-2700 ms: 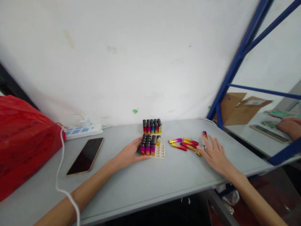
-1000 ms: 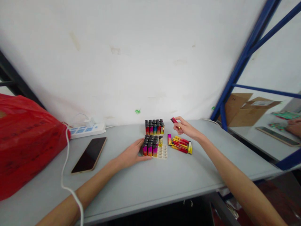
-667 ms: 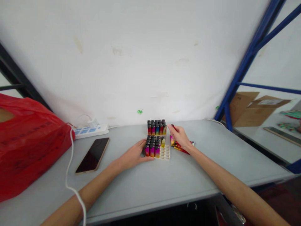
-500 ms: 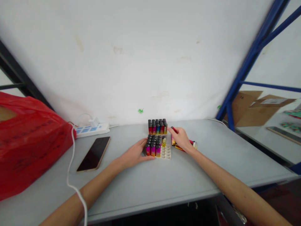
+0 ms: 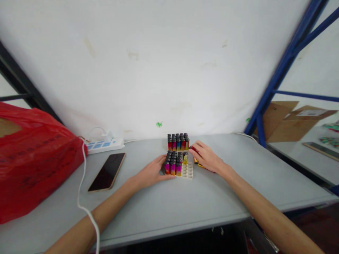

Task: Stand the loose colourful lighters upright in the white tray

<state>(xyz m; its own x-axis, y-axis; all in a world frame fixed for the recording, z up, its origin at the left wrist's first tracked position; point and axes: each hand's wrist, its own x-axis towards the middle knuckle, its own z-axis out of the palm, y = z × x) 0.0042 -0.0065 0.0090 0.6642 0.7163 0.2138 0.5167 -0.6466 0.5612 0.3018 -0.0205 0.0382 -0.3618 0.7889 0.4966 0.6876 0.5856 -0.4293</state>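
My left hand (image 5: 150, 173) curves round the left side of a pale lighter tray (image 5: 188, 174), with the thumb along its front edge. Black-topped lighters (image 5: 173, 168) in purple, orange and yellow stand upright in the tray's left and back part; bare round holes show at its right front. In the fingertips of my right hand (image 5: 208, 157), just right of the tray, is a lighter (image 5: 194, 149) with a red and dark end, mostly covered. Under that hand lie loose yellow lighters (image 5: 200, 165), partly hidden. A second block of upright lighters (image 5: 178, 143) stands behind the tray.
On the left of the grey table (image 5: 164, 211) lie a phone (image 5: 107, 172), a power strip (image 5: 107, 145) and a red plastic bag (image 5: 39, 162). A white cable (image 5: 84, 208) hangs across my left forearm. Blue shelf posts (image 5: 275, 77) and a cardboard box (image 5: 288, 123) are at the right.
My right hand has turned and moved slightly with the lighter, now covering more of the loose lighters. My left hand stays at the tray. The whole view has shifted a little.
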